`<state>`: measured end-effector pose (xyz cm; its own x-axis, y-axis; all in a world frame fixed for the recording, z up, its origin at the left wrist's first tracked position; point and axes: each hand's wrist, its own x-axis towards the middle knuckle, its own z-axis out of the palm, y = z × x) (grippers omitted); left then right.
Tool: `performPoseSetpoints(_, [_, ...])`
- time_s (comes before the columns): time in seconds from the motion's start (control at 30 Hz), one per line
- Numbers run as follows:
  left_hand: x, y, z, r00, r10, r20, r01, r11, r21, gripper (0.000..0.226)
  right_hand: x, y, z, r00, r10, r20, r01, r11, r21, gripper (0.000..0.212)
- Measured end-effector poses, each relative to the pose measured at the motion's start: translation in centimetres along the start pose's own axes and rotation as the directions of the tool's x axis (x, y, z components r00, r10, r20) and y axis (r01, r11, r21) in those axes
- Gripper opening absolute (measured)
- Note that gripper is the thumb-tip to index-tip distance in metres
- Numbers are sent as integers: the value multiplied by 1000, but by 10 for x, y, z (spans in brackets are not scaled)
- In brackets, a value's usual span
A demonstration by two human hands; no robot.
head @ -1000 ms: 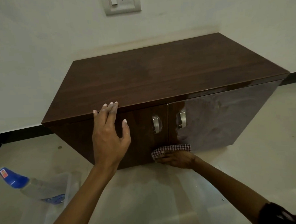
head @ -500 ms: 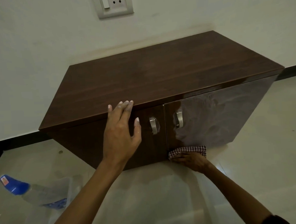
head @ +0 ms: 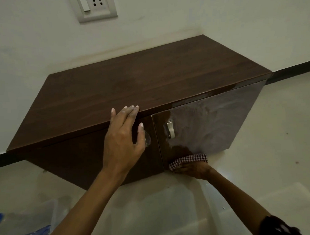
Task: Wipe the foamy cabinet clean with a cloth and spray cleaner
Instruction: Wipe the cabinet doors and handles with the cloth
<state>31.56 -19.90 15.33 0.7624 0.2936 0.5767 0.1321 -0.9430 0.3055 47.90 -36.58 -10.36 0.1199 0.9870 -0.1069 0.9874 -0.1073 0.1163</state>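
A low dark-brown wooden cabinet (head: 132,83) with two doors stands against the white wall. Its right door (head: 212,122) is wet, glossy and smeared with faint foam streaks. My right hand (head: 194,168) presses a red-and-white checked cloth (head: 189,159) against the bottom edge of the right door, near the gap between the doors. My left hand (head: 124,136) rests flat with fingers spread on the cabinet's top front edge, over the left door, hiding that door's handle. The right door's metal handle (head: 170,129) is visible. The spray cleaner is not clearly in view.
A clear plastic bottle with a blue label (head: 37,233) lies on the glossy pale floor at the lower left. A wall socket plate (head: 96,7) is above the cabinet. A black skirting strip (head: 293,73) runs along the wall's base.
The cloth and my right hand have slid rightward along the bottom of the doors, from under the handles onto the right door. My left hand shifted right along the top edge.
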Motion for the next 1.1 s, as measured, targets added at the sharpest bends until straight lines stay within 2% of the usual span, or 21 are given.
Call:
performPoseSetpoints(0.03, [1,0,1,1000,6,-1,-6,1000,-2,47,-4,5,1,999,-25,22,25,999,-30,75])
performPoseSetpoints(0.07, [1,-1,1,1000,11,-1,-11,1000,-6,47,-11,8,-3,991,-132,10,130,951,-279,62])
performPoseSetpoints(0.1, [1,-2,1,1000,13,-2,-13,1000,-11,47,-14,12,2,992,-130,-1,120,917,-381,51])
performPoseSetpoints(0.13, [1,-3,2,1000,14,-4,-14,1000,-16,46,-16,13,-5,994,-22,-108,-5,970,-244,51])
performPoseSetpoints(0.17, [2,-3,3,1000,17,-10,-18,1000,-25,46,-18,12,-17,987,59,-148,-77,989,-124,56])
performPoseSetpoints(0.2, [3,-3,3,1000,22,-16,-22,999,-34,45,-14,10,-26,937,75,-340,-116,988,-102,60])
performPoseSetpoints(0.3, [6,-2,4,999,42,-23,-43,998,-48,43,1,18,-59,751,74,-656,-228,962,-152,54])
performPoseSetpoints(0.33, [6,-2,4,999,46,-21,-47,998,-49,42,6,18,-63,710,43,-703,-269,939,-214,53])
performPoseSetpoints(0.4, [7,-1,4,999,47,-23,-48,998,-51,42,10,18,-60,652,25,-758,-292,931,-221,51])
performPoseSetpoints(0.53, [6,1,5,999,34,-34,-36,997,-63,43,14,2,-54,518,116,-847,-299,953,-52,68])
performPoseSetpoints(0.6, [5,1,4,999,33,-25,-34,998,-61,43,12,10,-58,473,131,-871,-334,942,-40,59])
performPoseSetpoints(0.63, [5,0,4,999,38,-17,-39,998,-58,43,8,14,-57,430,189,-883,-363,932,23,53])
performPoseSetpoints(0.73, [5,-1,2,999,47,-7,-48,997,-58,44,7,5,-63,178,525,-832,-320,831,455,60])
performPoseSetpoints(0.8, [4,-1,3,998,55,-4,-55,996,-66,43,20,-8,-77,89,637,-765,-252,758,602,59])
performPoseSetpoints(0.83, [4,-1,4,998,64,3,-64,996,-68,43,26,-12,-88,81,635,-768,-225,763,607,53])
performPoseSetpoints(0.93, [4,2,6,995,94,42,-91,993,-73,45,33,-8,-120,143,521,-842,-196,848,492,36])
performPoseSetpoints(1.0, [6,4,6,994,99,53,-95,993,-73,46,34,-2,-121,157,490,-857,-226,863,452,47])
performPoseSetpoints(1.07, [6,5,6,994,94,55,-90,993,-74,46,34,-3,-110,147,497,-855,-289,849,443,71])
performPoseSetpoints(1.1, [6,5,5,994,94,58,-90,993,-76,46,34,-6,-100,151,492,-857,-323,844,428,73])
